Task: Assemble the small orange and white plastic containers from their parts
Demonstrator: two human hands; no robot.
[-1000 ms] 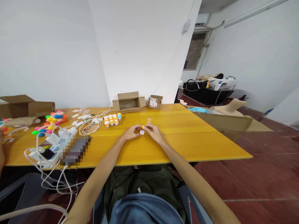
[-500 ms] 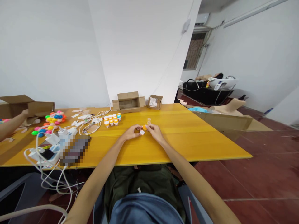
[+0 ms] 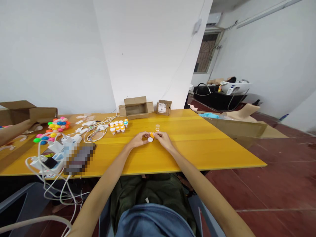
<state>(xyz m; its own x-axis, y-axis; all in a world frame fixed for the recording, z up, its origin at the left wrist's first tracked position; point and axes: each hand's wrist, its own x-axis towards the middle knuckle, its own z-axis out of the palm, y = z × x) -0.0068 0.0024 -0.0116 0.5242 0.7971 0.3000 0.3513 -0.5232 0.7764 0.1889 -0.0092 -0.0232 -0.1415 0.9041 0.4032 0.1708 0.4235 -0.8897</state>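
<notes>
My left hand (image 3: 140, 140) and my right hand (image 3: 163, 139) meet over the middle of the table, fingertips closed in a pinch. Between them is a small orange piece (image 3: 151, 134), gripped from both sides. A white round piece (image 3: 150, 140) sits just below it, by my left thumb; I cannot tell whether the thumb touches it. Just beyond my right fingers lie small clear rings (image 3: 157, 127). To the left, several small white containers with orange or teal rings (image 3: 118, 126) stand in a close group.
At the back of the yellow table (image 3: 209, 151) stand an open cardboard box (image 3: 136, 112) and a smaller box (image 3: 163, 108). Leftward lie white cables (image 3: 86, 136), a power strip (image 3: 60, 154), a blurred dark object (image 3: 80, 159) and colourful balls (image 3: 58, 124). Another person's arm (image 3: 14, 131) reaches in.
The orange piece has turned and shifted slightly left between my fingers. My hands stay almost in place. The other person's arm has moved at the far left box.
</notes>
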